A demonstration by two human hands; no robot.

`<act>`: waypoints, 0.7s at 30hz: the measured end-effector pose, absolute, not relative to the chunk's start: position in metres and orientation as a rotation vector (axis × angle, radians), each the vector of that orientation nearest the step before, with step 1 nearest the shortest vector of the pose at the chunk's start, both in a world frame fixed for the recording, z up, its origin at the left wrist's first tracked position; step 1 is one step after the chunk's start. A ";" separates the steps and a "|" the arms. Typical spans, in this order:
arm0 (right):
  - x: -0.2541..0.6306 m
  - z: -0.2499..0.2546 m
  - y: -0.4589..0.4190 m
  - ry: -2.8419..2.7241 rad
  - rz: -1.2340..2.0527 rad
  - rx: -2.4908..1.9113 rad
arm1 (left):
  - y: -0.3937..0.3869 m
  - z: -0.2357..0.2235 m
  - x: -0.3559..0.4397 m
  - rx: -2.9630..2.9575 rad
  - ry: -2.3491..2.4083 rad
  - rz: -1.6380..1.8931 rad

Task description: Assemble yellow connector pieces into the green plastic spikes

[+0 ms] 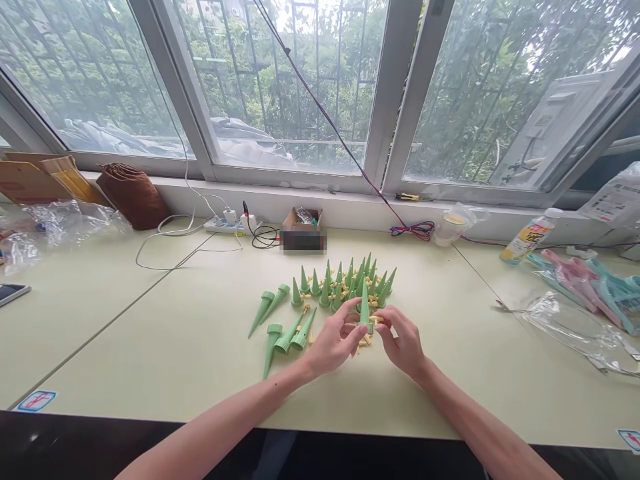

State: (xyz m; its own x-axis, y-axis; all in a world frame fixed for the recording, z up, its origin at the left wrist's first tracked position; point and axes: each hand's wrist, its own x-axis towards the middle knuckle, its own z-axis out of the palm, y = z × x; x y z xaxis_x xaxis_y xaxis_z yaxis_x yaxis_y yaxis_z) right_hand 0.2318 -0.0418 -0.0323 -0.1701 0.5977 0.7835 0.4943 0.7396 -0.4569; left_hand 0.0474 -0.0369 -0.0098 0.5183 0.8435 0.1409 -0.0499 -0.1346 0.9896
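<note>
My left hand (pixel 337 339) is closed around the base of a green plastic plant watering spike (pixel 365 307), which points upward. Close to its right side, my right hand (pixel 404 341) pinches a small yellow plastic valve (pixel 376 319) at the spike's base; whether the two are joined I cannot tell. Behind my hands stand several green spikes (pixel 325 293) with yellow pieces at their bases. To the left lie several loose green spikes (pixel 273 343) on their sides. More yellow valves (pixel 364 343) lie on the table below my hands, partly hidden.
On the pale table (pixel 175 360), a small open box (pixel 303 230) and a power strip (pixel 227 225) stand at the back. At right are a bottle (pixel 530 237), pink and teal plastic items (pixel 585 283) and clear bags (pixel 560 327). A phone (pixel 14 293) lies far left.
</note>
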 end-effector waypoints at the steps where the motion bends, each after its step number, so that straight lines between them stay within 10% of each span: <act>1: 0.231 -0.033 -0.042 -1.809 0.097 -0.854 | -0.037 -0.009 0.047 1.529 0.709 0.891; 21: 0.225 -0.037 -0.039 -1.727 0.234 -1.049 | -0.036 -0.024 0.045 1.993 0.817 0.892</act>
